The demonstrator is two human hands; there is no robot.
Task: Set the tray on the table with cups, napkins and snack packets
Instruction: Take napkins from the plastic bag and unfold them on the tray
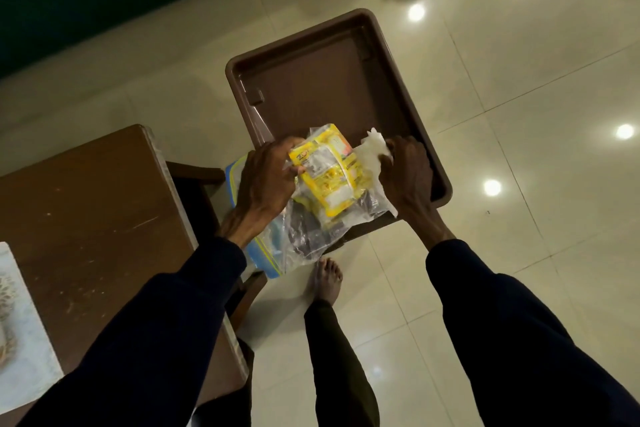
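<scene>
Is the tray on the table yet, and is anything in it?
Not on the table: the tray is over the floor, beside it. Its visible bottom is bare; both hands hide the near end.

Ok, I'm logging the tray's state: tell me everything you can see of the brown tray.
The brown tray is rectangular with rounded corners and raised walls, apparently plastic. It is held above the tiled floor, beside the wooden table. Its visible interior is bare. At its near end, the right hand grips the rim with a white napkin, while the left hand holds a yellow snack packet over it.

Brown tray [349,80], yellow snack packet [329,170], white napkin [372,149], perhaps blue-edged clear bag [304,236].
</scene>
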